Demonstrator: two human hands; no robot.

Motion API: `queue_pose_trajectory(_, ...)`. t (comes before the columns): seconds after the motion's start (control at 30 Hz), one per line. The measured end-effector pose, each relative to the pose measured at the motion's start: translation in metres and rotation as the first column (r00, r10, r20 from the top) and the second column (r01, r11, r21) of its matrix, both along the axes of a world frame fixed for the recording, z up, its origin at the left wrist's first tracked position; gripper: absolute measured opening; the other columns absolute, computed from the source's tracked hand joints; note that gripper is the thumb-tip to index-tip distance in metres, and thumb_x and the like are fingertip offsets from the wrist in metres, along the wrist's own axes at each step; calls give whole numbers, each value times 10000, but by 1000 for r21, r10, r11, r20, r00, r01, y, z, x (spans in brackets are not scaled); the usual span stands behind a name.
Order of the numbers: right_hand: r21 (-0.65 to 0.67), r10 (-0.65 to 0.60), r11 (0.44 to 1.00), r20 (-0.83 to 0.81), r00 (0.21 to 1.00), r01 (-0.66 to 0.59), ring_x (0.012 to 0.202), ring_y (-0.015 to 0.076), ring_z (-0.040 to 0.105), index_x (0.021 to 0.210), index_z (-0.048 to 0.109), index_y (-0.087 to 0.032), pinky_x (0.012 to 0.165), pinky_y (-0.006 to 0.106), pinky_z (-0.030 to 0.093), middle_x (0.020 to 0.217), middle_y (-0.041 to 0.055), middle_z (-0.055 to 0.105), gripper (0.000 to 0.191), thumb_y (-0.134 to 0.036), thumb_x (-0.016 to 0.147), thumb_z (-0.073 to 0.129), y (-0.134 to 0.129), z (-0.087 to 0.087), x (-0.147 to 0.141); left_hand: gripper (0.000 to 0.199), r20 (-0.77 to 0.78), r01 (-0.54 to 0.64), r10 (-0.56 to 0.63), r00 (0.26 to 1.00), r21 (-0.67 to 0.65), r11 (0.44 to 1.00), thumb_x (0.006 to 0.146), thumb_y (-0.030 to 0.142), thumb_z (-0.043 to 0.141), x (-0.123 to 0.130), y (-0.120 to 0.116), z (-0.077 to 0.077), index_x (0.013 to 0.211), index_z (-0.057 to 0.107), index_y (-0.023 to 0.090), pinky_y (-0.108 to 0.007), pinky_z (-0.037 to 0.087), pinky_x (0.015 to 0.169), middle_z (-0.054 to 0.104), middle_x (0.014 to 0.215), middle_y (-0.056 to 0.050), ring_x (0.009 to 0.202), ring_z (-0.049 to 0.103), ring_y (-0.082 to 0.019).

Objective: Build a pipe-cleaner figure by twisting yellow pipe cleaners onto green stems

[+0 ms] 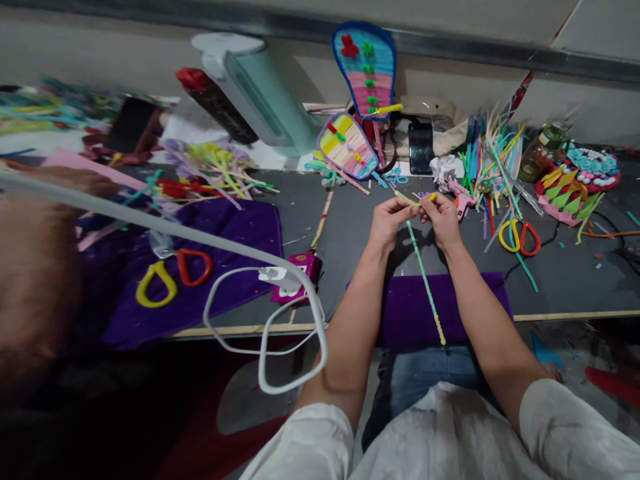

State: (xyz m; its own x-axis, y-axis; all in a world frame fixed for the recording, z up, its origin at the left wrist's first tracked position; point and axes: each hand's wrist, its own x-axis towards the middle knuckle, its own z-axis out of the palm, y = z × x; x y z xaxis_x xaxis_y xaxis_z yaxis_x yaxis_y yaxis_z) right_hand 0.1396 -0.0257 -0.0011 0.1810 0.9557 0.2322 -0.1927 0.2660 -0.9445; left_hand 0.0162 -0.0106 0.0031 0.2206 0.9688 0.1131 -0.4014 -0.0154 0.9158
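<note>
My left hand [391,221] and my right hand [441,217] meet above the grey table, fingers pinched close together. Between them runs a thin strip that looks like a pipe cleaner, pale yellow at its upper end. A long green-to-yellow twisted pipe cleaner [425,280] hangs from beneath my fingers towards my lap, over a purple cloth [415,310]. A small bright yellow bit [431,197] shows at my right fingertips. How the pieces join is hidden by my fingers. Beyond my hands stand two decorated paddle-shaped pieces, one blue-edged [365,67] and one striped [347,145].
Yellow-and-red-handled scissors [520,237] and a pink glue gun [463,199] lie right. A white cable [150,223] crosses in front of me to a magenta power socket [295,280]. At left, another person's blurred arm [30,267] reaches over a purple cloth [235,233] with scissors [157,285].
</note>
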Motion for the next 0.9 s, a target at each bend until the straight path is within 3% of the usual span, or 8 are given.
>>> queue_pose_trajectory(0.27,78,-67,995,129,989,57,584,91,493,784,550,-209,555,229,414,659,-43,528,297,-493,805,634,-5,1,-6,300,79,49,-38,996,-146,988,588,300,804,2,3,-4,581,538,161,-258,505,639,540,525,30,515,548,-90)
queue_pose_trajectory(0.4,78,-115,991,150,982,104,602,92,487,776,553,-210,567,227,415,674,-41,524,285,-483,816,621,-5,1,-6,282,116,73,-50,992,-204,976,580,282,788,6,1,-3,661,541,172,-267,519,669,574,598,24,581,582,-102)
queue_pose_trajectory(0.57,55,-103,994,125,987,97,569,88,466,781,545,-214,530,220,395,655,-45,521,302,-503,811,625,-4,-2,-6,307,173,7,15,985,-122,992,559,203,801,7,0,-1,716,538,183,-277,515,742,604,694,32,650,608,-97)
queue_pose_trajectory(0.9,53,-98,994,118,988,93,549,87,464,781,535,-217,525,225,406,642,-46,519,302,-505,818,618,-3,-3,-7,300,180,25,3,984,-156,987,542,191,794,7,3,-3,715,549,177,-266,507,696,598,676,32,624,595,-95)
